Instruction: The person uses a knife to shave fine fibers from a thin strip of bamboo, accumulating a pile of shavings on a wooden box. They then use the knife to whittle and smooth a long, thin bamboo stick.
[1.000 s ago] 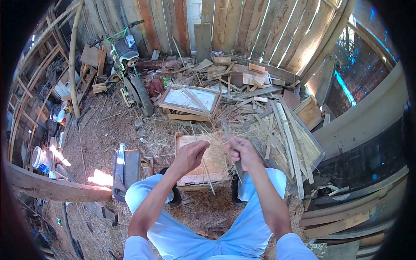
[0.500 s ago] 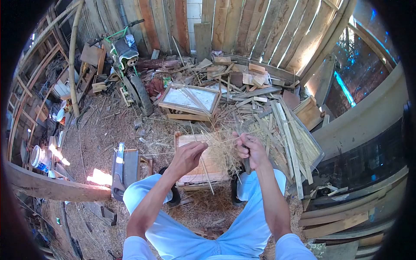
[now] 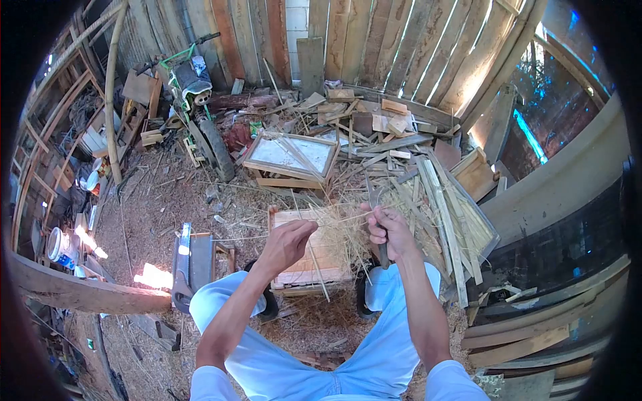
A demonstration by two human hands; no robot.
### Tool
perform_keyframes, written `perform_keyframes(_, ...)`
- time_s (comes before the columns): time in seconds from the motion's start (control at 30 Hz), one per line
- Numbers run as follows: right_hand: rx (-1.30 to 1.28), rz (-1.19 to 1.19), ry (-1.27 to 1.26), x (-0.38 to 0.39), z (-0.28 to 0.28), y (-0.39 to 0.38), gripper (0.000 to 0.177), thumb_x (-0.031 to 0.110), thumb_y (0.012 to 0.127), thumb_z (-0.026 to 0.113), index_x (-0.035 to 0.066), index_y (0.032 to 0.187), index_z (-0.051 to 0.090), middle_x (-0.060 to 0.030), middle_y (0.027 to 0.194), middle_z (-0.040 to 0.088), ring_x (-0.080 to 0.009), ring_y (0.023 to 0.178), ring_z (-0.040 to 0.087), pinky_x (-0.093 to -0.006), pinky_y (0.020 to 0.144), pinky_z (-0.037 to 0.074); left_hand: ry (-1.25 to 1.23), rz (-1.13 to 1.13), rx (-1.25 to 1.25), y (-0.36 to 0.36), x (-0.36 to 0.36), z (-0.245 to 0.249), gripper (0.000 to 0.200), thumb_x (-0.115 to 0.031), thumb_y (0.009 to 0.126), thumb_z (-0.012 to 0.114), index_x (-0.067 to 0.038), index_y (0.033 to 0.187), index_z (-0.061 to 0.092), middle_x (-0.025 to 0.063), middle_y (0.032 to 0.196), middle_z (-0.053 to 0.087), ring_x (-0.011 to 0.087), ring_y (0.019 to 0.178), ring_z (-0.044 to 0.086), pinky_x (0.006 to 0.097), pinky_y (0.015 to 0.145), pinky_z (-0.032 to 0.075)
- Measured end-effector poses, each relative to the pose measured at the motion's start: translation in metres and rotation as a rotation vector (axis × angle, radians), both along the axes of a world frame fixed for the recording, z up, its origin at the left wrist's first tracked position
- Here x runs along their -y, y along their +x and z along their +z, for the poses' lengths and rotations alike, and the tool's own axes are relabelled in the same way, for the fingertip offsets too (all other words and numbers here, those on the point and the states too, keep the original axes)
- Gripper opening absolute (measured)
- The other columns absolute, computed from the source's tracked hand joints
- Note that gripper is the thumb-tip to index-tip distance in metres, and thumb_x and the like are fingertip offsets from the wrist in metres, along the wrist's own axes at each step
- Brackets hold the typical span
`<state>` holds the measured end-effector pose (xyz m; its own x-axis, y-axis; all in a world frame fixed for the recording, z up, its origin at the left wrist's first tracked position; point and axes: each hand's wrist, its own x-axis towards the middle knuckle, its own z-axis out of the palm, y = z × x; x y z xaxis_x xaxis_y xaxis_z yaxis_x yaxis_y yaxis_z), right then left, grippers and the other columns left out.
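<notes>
A thin, pale strip (image 3: 348, 218), which looks like split bamboo, runs between my two hands and sticks out past the left one. My left hand (image 3: 286, 246) is closed, pinching the strip between thumb and fingers. In my right hand (image 3: 396, 235) is a knife (image 3: 373, 194), its blade pointing up and away from me and its handle showing below the fist. The strip meets the knife near my right thumb. Under the hands, fine curled shavings (image 3: 344, 237) pile over the right side of a low wooden stand (image 3: 287, 271) between my knees. Another thin stick leans across the stand.
A handsaw (image 3: 182, 267) rests by a dark low box (image 3: 200, 257) at my left. Ahead lies a framed white panel (image 3: 287, 152). Scrap wood (image 3: 388, 127) heaps against the plank wall, and long boards (image 3: 445, 214) lie at right. A small bike (image 3: 204, 113) stands far left.
The knife has turned, so more of its blade's flat side shows. The strip's right end now slants up more. Both hands keep their hold and have barely shifted.
</notes>
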<state>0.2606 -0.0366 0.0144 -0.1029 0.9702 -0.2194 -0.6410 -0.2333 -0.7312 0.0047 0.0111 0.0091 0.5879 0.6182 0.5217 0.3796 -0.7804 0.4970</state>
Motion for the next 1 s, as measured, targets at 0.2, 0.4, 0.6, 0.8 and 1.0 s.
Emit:
perform_keyframes(0.2,0.080,0.145,0.008,0.004,-0.002,-0.016,0.038,0.024,0.095,0.051,-0.007,0.119,0.049,0.0012,0.075,0.053,-0.0019,0.051,0.037,-0.0168,0.042,0.031,-0.017,-0.012,-0.034,0.001,0.001,0.002,0.016,0.001,0.080,0.059,-0.003,0.095,0.060,0.0121,0.087,0.064,0.0317,0.076,0.062,0.0385,0.063,0.050)
perform_keyframes(0.4,0.032,-0.051,0.017,0.001,-0.009,0.008,0.035,0.023,0.095,0.051,-0.004,0.118,0.051,-0.0002,0.077,0.054,-0.0025,0.051,0.038,-0.0162,0.042,0.031,0.007,0.023,-0.058,-0.007,-0.003,0.001,0.017,0.002,0.078,0.058,-0.002,0.095,0.058,0.0125,0.084,0.062,0.0314,0.077,0.061,0.0393,0.064,0.049)
perform_keyframes(0.6,0.072,-0.071,-0.002,-0.001,-0.012,0.005,0.035,0.023,0.095,0.052,-0.006,0.116,0.051,-0.0007,0.076,0.054,-0.0029,0.051,0.038,-0.0162,0.042,0.031,0.000,0.018,-0.053,-0.008,-0.003,0.002,0.015,0.002,0.079,0.059,-0.003,0.094,0.059,0.0123,0.088,0.064,0.0320,0.079,0.062,0.0390,0.066,0.050)
perform_keyframes(0.8,0.073,-0.118,0.022,0.002,-0.009,0.024,0.037,0.024,0.093,0.055,-0.005,0.116,0.052,-0.0007,0.077,0.055,-0.0031,0.052,0.038,-0.0161,0.042,0.031,-0.032,0.020,-0.097,-0.012,-0.005,-0.001,0.016,0.001,0.079,0.058,-0.002,0.095,0.059,0.0128,0.090,0.064,0.0316,0.081,0.062,0.0386,0.068,0.050)
perform_keyframes(1.0,0.074,0.063,-0.016,0.006,-0.008,-0.003,0.037,0.025,0.093,0.055,-0.004,0.116,0.053,-0.0012,0.078,0.056,-0.0027,0.051,0.038,-0.0158,0.043,0.031,0.006,0.004,-0.060,-0.003,-0.008,-0.002,0.016,0.001,0.079,0.059,-0.003,0.095,0.059,0.0126,0.090,0.064,0.0311,0.081,0.062,0.0384,0.068,0.050)
